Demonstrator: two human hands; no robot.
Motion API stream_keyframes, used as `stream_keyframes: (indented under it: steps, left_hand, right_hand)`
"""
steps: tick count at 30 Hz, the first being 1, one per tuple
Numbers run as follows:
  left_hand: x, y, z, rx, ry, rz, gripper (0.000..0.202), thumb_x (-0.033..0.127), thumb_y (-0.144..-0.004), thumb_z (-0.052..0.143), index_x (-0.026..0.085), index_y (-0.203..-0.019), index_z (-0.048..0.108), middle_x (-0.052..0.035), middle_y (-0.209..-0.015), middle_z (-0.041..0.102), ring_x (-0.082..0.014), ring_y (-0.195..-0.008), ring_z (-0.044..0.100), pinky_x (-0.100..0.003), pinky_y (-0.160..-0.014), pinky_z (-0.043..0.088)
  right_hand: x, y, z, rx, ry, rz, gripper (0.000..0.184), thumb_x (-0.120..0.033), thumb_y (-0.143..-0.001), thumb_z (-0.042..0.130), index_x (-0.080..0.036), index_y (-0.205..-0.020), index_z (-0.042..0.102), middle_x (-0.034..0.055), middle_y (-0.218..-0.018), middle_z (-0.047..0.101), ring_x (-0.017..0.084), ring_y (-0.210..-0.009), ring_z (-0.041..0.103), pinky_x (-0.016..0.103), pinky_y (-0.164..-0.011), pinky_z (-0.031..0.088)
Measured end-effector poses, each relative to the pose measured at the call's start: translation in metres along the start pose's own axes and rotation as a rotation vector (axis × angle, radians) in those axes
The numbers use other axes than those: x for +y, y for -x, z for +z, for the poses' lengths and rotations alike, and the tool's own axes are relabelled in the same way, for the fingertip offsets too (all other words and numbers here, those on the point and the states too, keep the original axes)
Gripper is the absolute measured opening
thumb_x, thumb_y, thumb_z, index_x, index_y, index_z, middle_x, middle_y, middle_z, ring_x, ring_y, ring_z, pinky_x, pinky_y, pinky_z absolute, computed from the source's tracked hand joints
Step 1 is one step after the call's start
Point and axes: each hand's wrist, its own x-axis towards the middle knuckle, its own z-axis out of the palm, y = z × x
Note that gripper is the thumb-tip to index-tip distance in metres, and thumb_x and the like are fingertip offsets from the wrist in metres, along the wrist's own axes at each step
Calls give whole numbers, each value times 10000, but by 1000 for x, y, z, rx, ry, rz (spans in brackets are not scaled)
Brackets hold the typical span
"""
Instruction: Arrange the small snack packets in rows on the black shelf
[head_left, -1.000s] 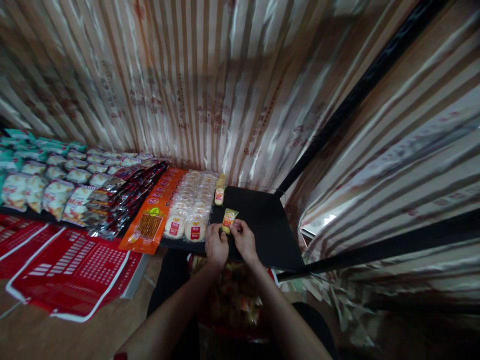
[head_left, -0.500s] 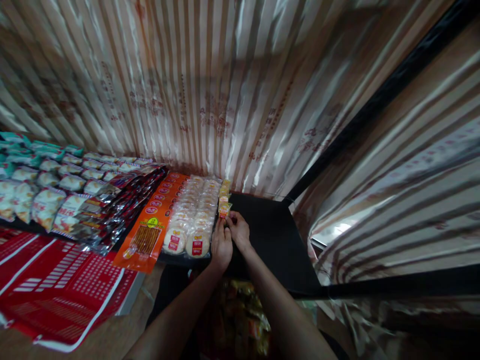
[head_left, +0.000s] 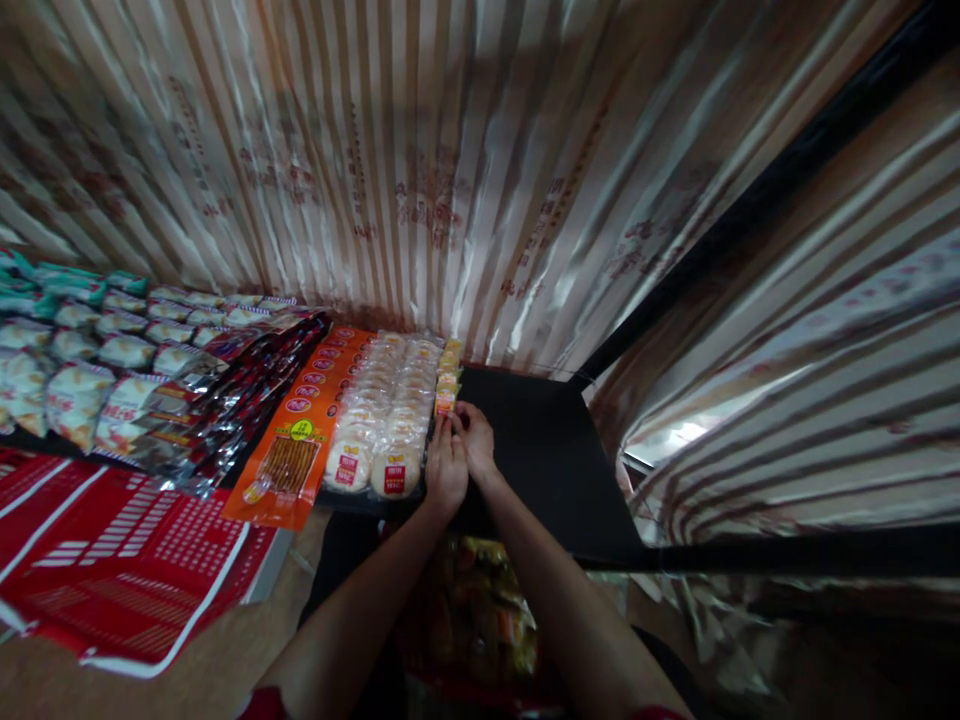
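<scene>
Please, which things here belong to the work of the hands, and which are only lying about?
In the work: left hand, right hand, the small yellow packet both hold, the row of yellow packets behind it, the black shelf.
Lying about: round cake packs, orange packs, dark red packs, white snack bags, red printed sheets, striped curtain.
</scene>
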Motion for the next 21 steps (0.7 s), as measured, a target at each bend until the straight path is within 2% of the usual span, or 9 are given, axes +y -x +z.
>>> stream_keyframes:
  steps: [4, 10, 15, 21]
  left_hand:
    - [0, 2, 0, -13, -20, 4, 439, 201, -865, 347, 97, -1277, 456, -119, -1400, 396, -198, -1309, 339, -357, -1116, 242]
    - [2, 18, -7, 9, -56, 21, 363, 179, -839, 384, 110, -1153, 552, -120, -1248, 546, -210, -1207, 454, -361, -1067, 306]
    - [8, 52, -16, -38, -87, 45, 300, 142, -823, 363, 139, -1002, 603, -101, -994, 627, -193, -975, 558, -334, -933, 413]
    - [4, 106, -21, -183, -46, 121, 287, 128, -822, 344, 202, -918, 604, -61, -911, 604, -164, -881, 553, -279, -851, 434]
  right_hand:
    - [0, 4, 0, 27, -17, 5, 276, -331, -769, 502, -171, -969, 602, 75, -950, 622, 182, -849, 575, 323, -811, 460]
    - [-4, 34, -12, 123, -58, 57, 327, -310, -775, 491, -147, -1040, 590, 108, -1021, 596, 180, -857, 582, 308, -775, 489]
    - [-5, 79, -31, 117, -106, 48, 313, -320, -813, 438, -156, -1025, 598, 104, -1027, 612, 173, -883, 597, 296, -787, 500]
    - [1, 145, -54, 146, -182, 126, 322, -348, -831, 413, -174, -1036, 590, 91, -993, 650, 176, -891, 616, 314, -796, 504]
